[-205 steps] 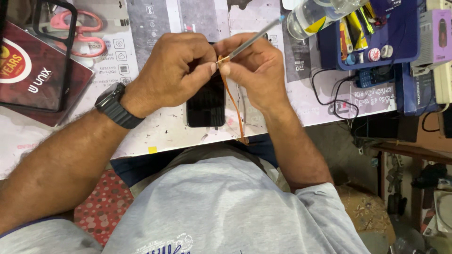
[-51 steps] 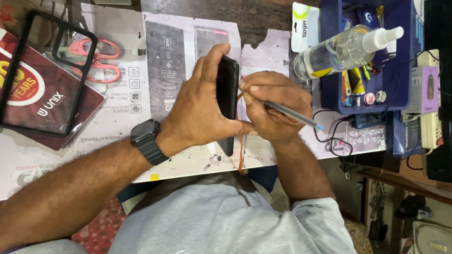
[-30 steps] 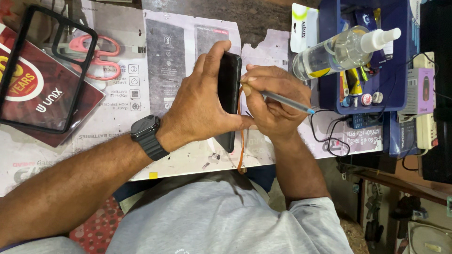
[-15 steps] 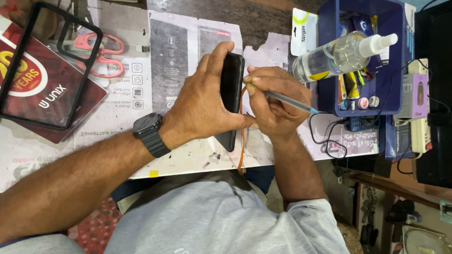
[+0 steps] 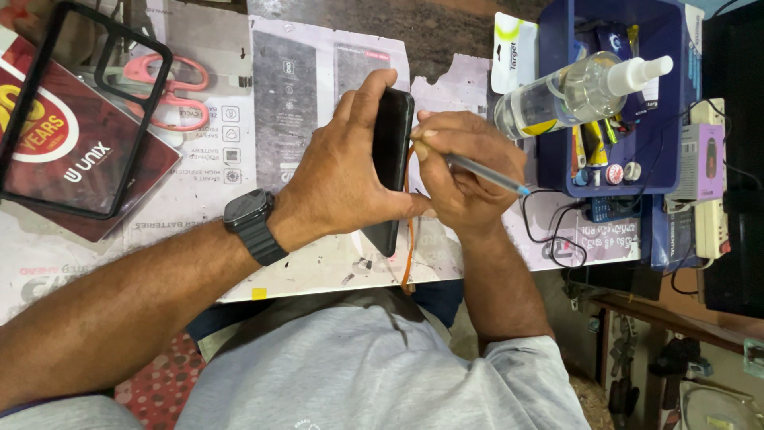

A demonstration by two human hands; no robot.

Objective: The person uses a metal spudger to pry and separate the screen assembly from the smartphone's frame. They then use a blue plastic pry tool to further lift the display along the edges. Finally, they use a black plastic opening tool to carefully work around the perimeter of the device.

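At frame centre the left hand (image 5: 342, 183) clamps the phone (image 5: 391, 159) on edge, seemingly to present its side to the thin tool (image 5: 477, 169) pinched in the right hand (image 5: 458, 175), orange strip (image 5: 408, 239) dangling below; against the earliest frame, the phone has turned from flat to edge-up.

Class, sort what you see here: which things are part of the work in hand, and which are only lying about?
In use: left hand, black phone, right hand, thin tool.

Lying about: pink scissors, black phone case, spray bottle, blue tray.
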